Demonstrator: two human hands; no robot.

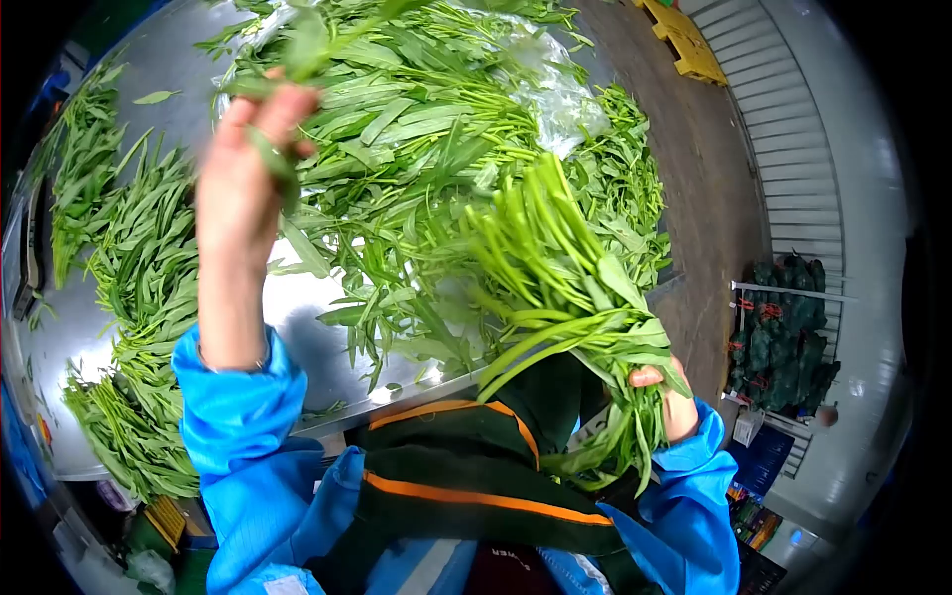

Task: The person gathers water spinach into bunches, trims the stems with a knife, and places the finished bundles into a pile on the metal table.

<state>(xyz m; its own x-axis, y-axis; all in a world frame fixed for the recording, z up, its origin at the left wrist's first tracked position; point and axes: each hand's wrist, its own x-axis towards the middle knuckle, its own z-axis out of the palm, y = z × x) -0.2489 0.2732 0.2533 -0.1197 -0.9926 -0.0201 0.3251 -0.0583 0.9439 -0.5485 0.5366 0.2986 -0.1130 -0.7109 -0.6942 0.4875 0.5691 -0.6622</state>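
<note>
My right hand [676, 399] is closed around a thick bunch of water spinach [570, 258] at the table's near edge. Its cut stem ends point up and away, while leaves hang down over my wrist and hide most of the fingers. Raised over the left part of the table, my left hand [248, 159] is blurred, with its fingers curled on a leafy water spinach stalk [309, 48]. One leaf of it lies across the fingers. Beneath both hands spreads a large heap of loose water spinach [397, 129].
Rows of water spinach [149, 268] lie along the left side of the metal table [307, 342]. Clear plastic [557, 94] sits among the heap. Filled dark green net bags [783, 332] stand at right, and a yellow pallet [684, 42] lies at the far right.
</note>
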